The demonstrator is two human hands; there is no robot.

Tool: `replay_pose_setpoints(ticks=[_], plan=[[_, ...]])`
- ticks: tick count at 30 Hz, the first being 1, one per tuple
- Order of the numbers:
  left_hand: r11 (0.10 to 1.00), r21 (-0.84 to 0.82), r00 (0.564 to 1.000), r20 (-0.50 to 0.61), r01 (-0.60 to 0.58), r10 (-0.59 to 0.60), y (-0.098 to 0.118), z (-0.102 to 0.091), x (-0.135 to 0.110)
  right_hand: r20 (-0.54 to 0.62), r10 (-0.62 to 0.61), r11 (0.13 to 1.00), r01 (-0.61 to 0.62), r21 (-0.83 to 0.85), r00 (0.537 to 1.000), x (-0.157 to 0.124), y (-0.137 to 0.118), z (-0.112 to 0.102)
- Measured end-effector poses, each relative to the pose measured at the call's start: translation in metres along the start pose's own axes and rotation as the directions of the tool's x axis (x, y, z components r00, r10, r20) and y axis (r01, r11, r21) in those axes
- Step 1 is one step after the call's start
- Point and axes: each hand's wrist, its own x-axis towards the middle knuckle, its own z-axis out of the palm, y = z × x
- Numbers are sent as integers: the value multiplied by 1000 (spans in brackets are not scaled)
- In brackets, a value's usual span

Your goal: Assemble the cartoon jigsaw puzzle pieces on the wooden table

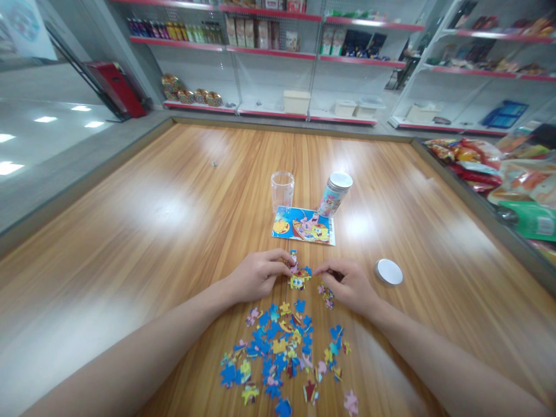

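Observation:
A small group of joined jigsaw pieces [297, 282], with a yellow cartoon face and pink and blue parts, lies on the table. My left hand [260, 273] has its thumb and fingertips on the left edge of this group, holding it. Just right of the group is my right hand [350, 285], its fingers pinched together; whatever may be between the tips is too small to tell. Under its curled fingers sits a little heap of pieces [325, 295], partly covered. Closer to me, many loose jigsaw pieces [278, 346] in blue, yellow, pink and red are scattered.
Behind my hands lies a cartoon picture card [304, 226]. A clear glass [282, 191] and a printed can [335, 194] stand by its far edge. A round silver lid [388, 271] rests at right. Packaged snacks [482, 165] border the table's right side; store shelves [273, 52] stand beyond.

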Motion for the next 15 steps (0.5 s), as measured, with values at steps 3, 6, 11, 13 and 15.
replay_pose_setpoints(ticks=[3, 6, 11, 13, 15], plan=[[1000, 1, 1000, 2, 2, -2, -1, 1, -1, -18, -9, 1000, 9, -8, 1000, 0, -1, -1], [1000, 3, 1000, 3, 3, -3, -1, 1, -1, -19, -19, 1000, 19, 4, 1000, -1, -1, -2], [1000, 4, 1000, 2, -2, 2, 0, -1, 0, 29, -46, 998, 45, 54, 999, -3, -4, -3], [1000, 5, 1000, 4, -3, 3, 0, -1, 0, 48, -63, 995, 59, 81, 997, -4, -5, -4], [1000, 4, 1000, 5, -3, 3, 0, -1, 0, 34, -71, 992, 67, 105, 997, -5, -4, -4]])
